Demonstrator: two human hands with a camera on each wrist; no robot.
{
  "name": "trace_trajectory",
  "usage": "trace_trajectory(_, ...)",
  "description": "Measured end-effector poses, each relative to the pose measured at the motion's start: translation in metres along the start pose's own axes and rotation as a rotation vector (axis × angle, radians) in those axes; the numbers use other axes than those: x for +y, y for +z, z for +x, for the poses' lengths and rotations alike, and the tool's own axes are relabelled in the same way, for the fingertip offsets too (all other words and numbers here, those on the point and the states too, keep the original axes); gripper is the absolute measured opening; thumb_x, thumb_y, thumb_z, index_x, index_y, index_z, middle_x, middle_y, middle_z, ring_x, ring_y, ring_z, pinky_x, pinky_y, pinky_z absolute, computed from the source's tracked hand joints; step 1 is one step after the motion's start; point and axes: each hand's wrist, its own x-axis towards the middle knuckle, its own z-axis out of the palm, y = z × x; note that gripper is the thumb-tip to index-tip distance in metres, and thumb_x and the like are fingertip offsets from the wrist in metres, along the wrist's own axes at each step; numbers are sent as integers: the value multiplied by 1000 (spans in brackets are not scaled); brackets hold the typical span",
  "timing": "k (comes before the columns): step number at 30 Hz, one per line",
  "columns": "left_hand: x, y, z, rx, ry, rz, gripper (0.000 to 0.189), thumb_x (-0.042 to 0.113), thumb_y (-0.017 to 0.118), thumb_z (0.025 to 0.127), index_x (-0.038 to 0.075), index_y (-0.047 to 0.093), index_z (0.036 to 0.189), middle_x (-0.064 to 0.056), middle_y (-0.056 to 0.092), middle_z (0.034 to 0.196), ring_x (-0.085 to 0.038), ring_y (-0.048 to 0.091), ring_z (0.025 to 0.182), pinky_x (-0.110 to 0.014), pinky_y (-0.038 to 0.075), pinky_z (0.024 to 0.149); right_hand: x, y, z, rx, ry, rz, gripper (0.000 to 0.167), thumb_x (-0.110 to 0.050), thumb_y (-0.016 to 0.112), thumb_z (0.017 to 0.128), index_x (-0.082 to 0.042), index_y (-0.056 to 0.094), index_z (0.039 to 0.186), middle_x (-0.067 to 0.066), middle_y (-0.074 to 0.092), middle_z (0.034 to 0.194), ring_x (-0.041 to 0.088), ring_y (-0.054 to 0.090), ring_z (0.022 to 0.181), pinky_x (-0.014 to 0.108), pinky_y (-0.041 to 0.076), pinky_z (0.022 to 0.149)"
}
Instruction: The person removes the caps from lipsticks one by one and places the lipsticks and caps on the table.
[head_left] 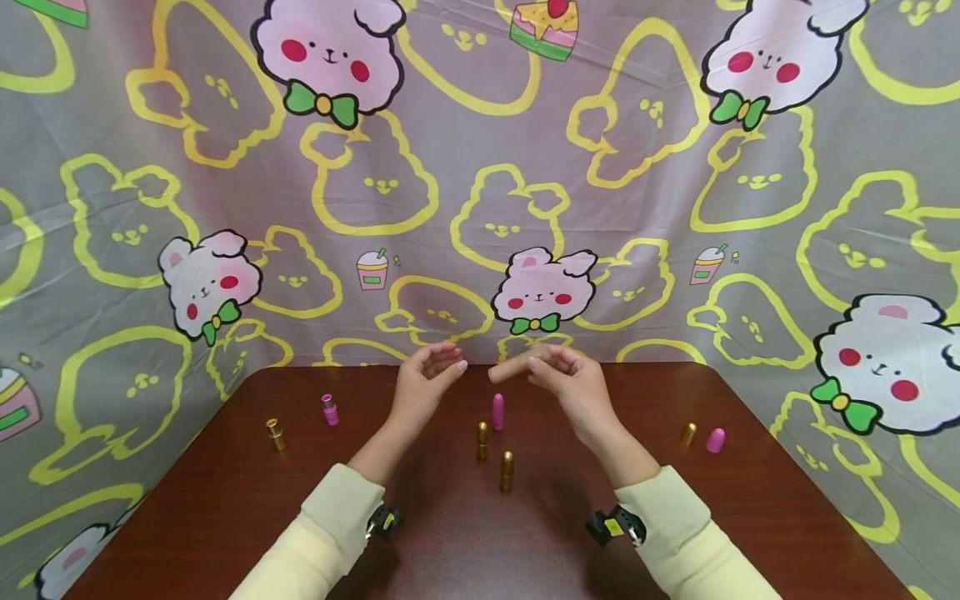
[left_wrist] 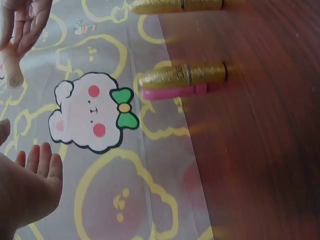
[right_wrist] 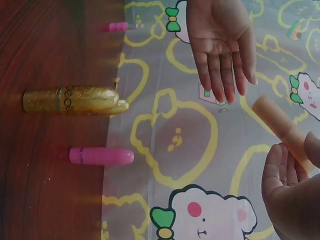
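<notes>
My right hand [head_left: 576, 387] holds a plain tan cylinder [head_left: 510, 367] between thumb and fingers above the table, its free end pointing toward the left hand. A faint ring runs around the cylinder [right_wrist: 280, 120] in the right wrist view. Facing it, my left hand [head_left: 426, 382] is empty, with fingers loosely bent and apart from the cylinder. Below and between the hands stand a pink bullet-shaped lipstick [head_left: 498, 412] and two gold ones, one gold lipstick [head_left: 482, 441] behind the other gold lipstick [head_left: 507, 472]. All three are upright with rounded tops.
On the table's left stand an uncapped gold lipstick base [head_left: 276, 435] and an uncapped pink lipstick base [head_left: 330, 410]. A small gold cap [head_left: 688, 433] and a pink cap [head_left: 716, 440] are at the right. Patterned cloth [head_left: 450, 208] hangs behind and beside the brown table [head_left: 480, 550].
</notes>
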Motion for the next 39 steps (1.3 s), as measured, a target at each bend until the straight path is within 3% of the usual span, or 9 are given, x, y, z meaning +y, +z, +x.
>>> trace_trajectory(5, 2, 9, -3, -10, -38, -153, 29, -6, 68, 86, -13, 60, 113, -28, 64, 111, -14, 67, 95, -27, 52, 87, -2, 3, 1, 11, 17, 90, 32, -2, 63, 93, 12, 56, 121, 6, 64, 97, 16, 67, 88, 37, 52, 88)
trace_trajectory(9, 4, 15, -5, -16, -67, -265, 29, -8, 66, 86, -15, 58, 114, -27, 65, 111, -14, 67, 96, -30, 51, 90, -3, 7, 1, 23, 30, 134, 32, -2, 62, 94, 12, 54, 121, 6, 62, 98, 16, 67, 89, 36, 52, 89)
trace_trajectory(13, 6, 20, -8, -20, -76, -315, 30, -8, 65, 86, -15, 58, 114, -26, 65, 111, -16, 67, 97, -32, 50, 91, -5, 10, 1, 30, 32, 180, 32, -1, 61, 94, 13, 53, 122, 7, 62, 100, 16, 67, 89, 36, 52, 89)
trace_trajectory(17, 8, 25, -10, -28, -82, -345, 31, -7, 65, 87, -16, 57, 115, -16, 69, 106, -16, 66, 98, -31, 50, 91, -7, 14, 1, 43, 38, 219, 31, 0, 59, 95, 12, 52, 122, 6, 62, 101, 15, 66, 88, 36, 52, 89)
trace_trajectory(22, 11, 32, -11, -17, -92, -458, 29, -11, 62, 87, -17, 56, 115, -3, 70, 99, -15, 65, 98, -30, 51, 89, -7, 17, 0, 58, 41, 276, 22, -1, 60, 95, 7, 57, 115, 5, 64, 96, 16, 66, 87, 35, 52, 88)
trace_trajectory(27, 15, 39, -13, -9, -114, -555, 24, -13, 59, 87, -10, 62, 111, -4, 69, 97, -15, 64, 95, -30, 53, 87, -6, 21, -1, 58, 40, 330, 12, -3, 61, 94, -1, 65, 106, 5, 66, 97, 18, 66, 88, 33, 53, 87)
trace_trajectory(35, 20, 48, -14, 19, -147, -662, 21, -15, 57, 87, -2, 65, 101, -7, 68, 94, -16, 66, 91, -37, 51, 92, -4, 27, -3, 70, 55, 390, 16, -7, 62, 94, 0, 66, 108, 4, 67, 94, 16, 68, 88, 32, 52, 88)
trace_trajectory(39, 21, 52, -12, 31, -158, -704, 22, -15, 56, 88, 3, 66, 95, -7, 67, 94, -16, 67, 89, -38, 51, 91, -4, 29, -4, 81, 71, 416, 27, -8, 62, 95, 5, 60, 118, 5, 68, 95, 16, 68, 90, 33, 51, 89)
